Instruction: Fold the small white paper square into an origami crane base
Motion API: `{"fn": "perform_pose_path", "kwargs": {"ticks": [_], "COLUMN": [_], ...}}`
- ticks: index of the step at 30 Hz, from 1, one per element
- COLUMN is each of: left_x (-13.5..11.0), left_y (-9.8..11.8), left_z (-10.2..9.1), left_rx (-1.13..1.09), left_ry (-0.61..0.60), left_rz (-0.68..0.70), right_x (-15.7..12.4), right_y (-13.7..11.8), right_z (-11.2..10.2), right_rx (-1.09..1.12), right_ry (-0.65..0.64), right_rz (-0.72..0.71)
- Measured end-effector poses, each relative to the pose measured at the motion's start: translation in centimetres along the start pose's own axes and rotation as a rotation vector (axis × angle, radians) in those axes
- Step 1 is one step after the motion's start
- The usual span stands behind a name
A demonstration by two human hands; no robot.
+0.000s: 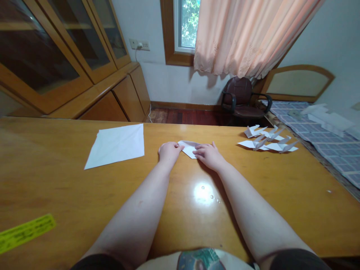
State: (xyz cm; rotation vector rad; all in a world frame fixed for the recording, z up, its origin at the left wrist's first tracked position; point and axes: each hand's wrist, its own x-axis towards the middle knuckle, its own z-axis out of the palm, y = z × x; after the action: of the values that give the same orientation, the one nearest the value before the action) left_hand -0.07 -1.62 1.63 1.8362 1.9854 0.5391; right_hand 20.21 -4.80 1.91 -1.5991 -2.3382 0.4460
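A small folded piece of white paper (189, 149) lies on the wooden table between my two hands. My left hand (169, 152) pinches its left corner, thumb and fingers pressed together. On its right part rests my right hand (207, 153), fingers stretched out over the paper and the thumb apart. Part of the sheet is hidden under those fingers. Off to the left is a stack of white paper sheets (119, 145), lying flat. Several folded paper cranes (267, 139) stand in a group to the right.
The table (84, 202) bears a yellow label (26, 232) at the front left and a few droplets (212, 197) near the middle. Beyond its far edge are a wooden cabinet (104, 101), a dark red chair (239, 93) and a bed (312, 131).
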Motion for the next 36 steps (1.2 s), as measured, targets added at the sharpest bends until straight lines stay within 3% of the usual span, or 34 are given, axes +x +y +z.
{"fn": "perform_pose_path", "kwargs": {"ticks": [13, 16, 21, 25, 30, 33, 36], "left_x": [-0.6, -0.9, -1.4, -1.4, -1.1, -1.1, -1.1], "left_y": [0.3, 0.6, 1.0, 1.1, 0.9, 0.8, 0.8], "left_z": [0.4, 0.6, 1.2, 1.2, 1.1, 1.2, 1.2], "left_rx": [0.014, 0.087, 0.188, 0.193, 0.146, 0.127, 0.126], "left_ry": [0.105, 0.127, 0.053, 0.024, -0.004, -0.024, -0.026], "left_rz": [0.050, 0.130, 0.310, 0.337, 0.309, 0.309, 0.315], "right_x": [0.0, -0.1, -0.1, -0.1, 0.0, 0.2, 0.3], "right_y": [0.3, 0.5, 0.6, 0.5, 0.5, 0.7, 0.8], "right_z": [0.3, 0.5, 0.6, 0.4, 0.6, 0.9, 0.8], "right_rx": [-0.048, -0.069, -0.090, -0.104, -0.069, -0.047, -0.044], "right_ry": [0.036, 0.062, 0.105, 0.161, 0.286, 0.160, -0.011], "right_rz": [-0.045, -0.070, -0.130, -0.183, -0.019, 0.066, 0.060]}}
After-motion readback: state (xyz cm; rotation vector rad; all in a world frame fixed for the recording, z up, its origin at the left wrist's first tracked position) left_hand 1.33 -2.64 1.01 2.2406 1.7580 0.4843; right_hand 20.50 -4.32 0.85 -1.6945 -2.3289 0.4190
